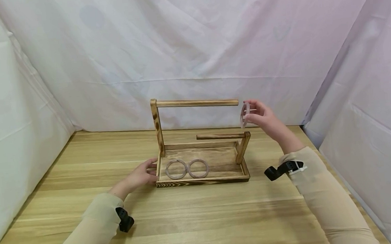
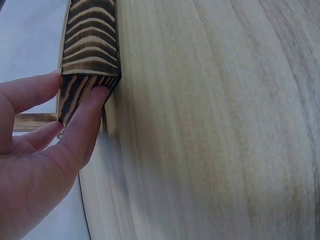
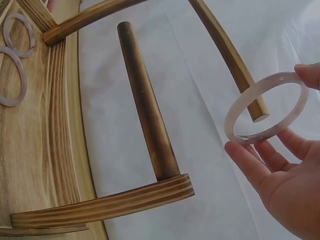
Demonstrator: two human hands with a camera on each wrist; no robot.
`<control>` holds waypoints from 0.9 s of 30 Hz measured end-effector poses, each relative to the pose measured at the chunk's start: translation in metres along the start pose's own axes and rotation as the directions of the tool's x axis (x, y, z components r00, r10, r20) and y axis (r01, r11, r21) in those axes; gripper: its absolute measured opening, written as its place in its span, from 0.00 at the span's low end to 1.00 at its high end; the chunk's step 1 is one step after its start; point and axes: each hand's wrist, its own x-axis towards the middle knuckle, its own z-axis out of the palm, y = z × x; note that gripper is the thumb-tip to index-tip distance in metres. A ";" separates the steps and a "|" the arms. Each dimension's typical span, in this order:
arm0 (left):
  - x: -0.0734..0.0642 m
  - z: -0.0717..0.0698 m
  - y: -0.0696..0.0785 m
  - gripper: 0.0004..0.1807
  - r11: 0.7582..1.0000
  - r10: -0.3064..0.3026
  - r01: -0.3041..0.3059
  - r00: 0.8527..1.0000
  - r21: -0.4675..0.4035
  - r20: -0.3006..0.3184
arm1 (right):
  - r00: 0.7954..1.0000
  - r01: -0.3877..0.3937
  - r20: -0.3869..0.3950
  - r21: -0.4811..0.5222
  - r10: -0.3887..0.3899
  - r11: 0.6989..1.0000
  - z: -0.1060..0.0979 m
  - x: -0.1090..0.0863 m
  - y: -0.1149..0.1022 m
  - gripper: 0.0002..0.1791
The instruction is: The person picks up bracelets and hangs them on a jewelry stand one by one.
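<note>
A wooden stand has a shallow tray [image 1: 220, 180], a tall left post with a long upper bar [image 1: 197, 103], and a short right post with a lower bar [image 1: 220, 136]. My left hand [image 1: 139, 177] touches the tray's left end with its fingertips, fingers extended. My right hand [image 1: 263, 118] pinches a pale, purplish bangle [image 1: 245, 114] between thumb and fingers, beside the upper bar's free end. Through the ring, the right wrist view shows that bar tip [image 3: 257, 112]; whether it passes inside cannot be told. Two similar bangles, a left one [image 1: 167, 173] and a right one [image 1: 207, 170], lie in the tray.
The stand sits on a wood-grain table [image 1: 202, 219]. White cloth [image 1: 190, 43] hangs behind the table and along both sides. Each forearm wears a black wrist camera, the left one [image 1: 124, 219] and the right one [image 1: 284, 169].
</note>
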 end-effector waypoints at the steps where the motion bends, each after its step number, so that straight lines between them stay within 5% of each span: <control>1: 0.000 0.000 0.000 0.41 1.000 -0.001 0.001 1.000 -0.002 -0.001 | 1.000 0.008 0.002 0.002 -0.008 1.000 0.000 0.000 0.000 0.21; 7: 0.000 0.001 0.001 0.41 1.000 0.001 -0.001 1.000 -0.004 -0.006 | 0.999 0.036 0.017 -0.012 -0.035 0.999 -0.004 0.003 0.001 0.15; 27: -0.002 0.003 0.001 0.41 1.000 0.006 -0.006 1.000 0.008 -0.002 | 1.000 0.019 0.023 -0.034 -0.018 0.999 -0.007 0.010 -0.007 0.18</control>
